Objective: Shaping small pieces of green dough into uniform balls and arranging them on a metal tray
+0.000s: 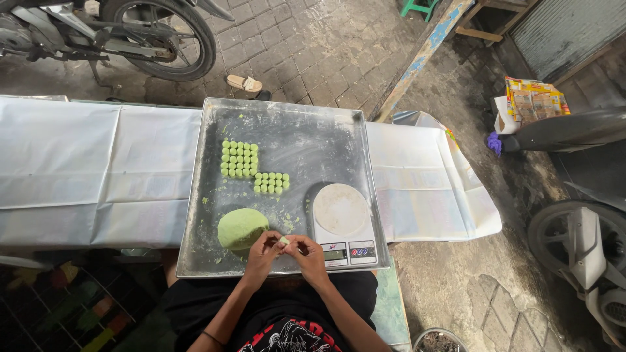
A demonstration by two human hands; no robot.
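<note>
Outdoors on brick paving, I am looking down on a long table (98, 163) covered in white sheeting, with a motorbike (130, 32) parked beyond it and a sandal (244, 83) lying on the bricks. I am seeing a floured metal tray (306, 137) sitting on the table. My left hand (263, 251) and right hand (306, 251) are meeting at the tray's near edge, fingertips curled in and pinching a small piece of green dough (284, 240) between them. Just beside my left hand a big green dough lump (241, 228) is resting on the tray. Farther back, small green dough balls (251, 167) are lying in neat rows. A white kitchen scale (341, 221) is standing in the tray's near right corner, just beside my right hand.
</note>
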